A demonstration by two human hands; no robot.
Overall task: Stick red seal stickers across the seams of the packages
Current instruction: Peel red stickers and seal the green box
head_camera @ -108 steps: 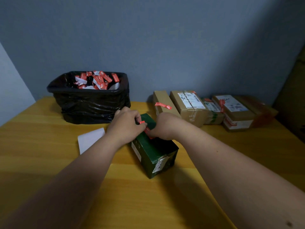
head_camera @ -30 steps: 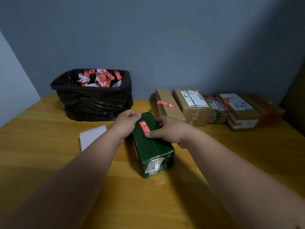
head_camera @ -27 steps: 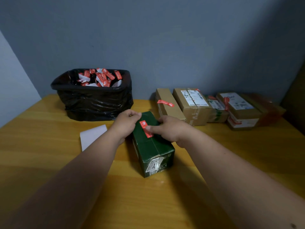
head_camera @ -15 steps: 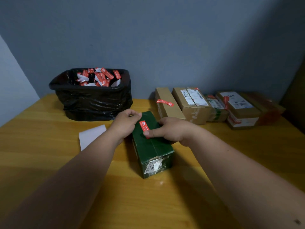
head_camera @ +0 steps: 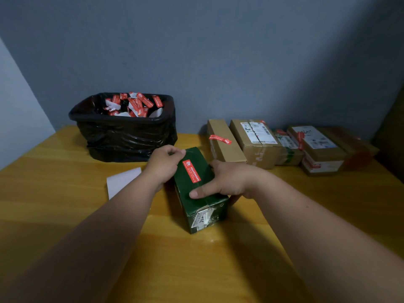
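Your right hand (head_camera: pixel 227 182) has slid toward the near end of the green box (head_camera: pixel 196 193), uncovering the red seal sticker (head_camera: pixel 191 171) across its top seam. It clasps the box — your left hand (head_camera: pixel 165 164) curls against the far corner — on a yellow wooden table (head_camera: pixel 65 193) against a grey-blue wall (head_camera: pixel 218 51).

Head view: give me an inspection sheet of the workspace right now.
Surface: wooden table.
Job's things: green package with red seal sticker on top; cardboard packages in a row at the wall, some sealed.
Clutter: black-lined bin with sticker scraps; white backing sheet.
Hands: left hand at the package's far left edge; right hand grips it, thumb on top.
Cables: nothing seen.
Surroundings: grey-blue wall.
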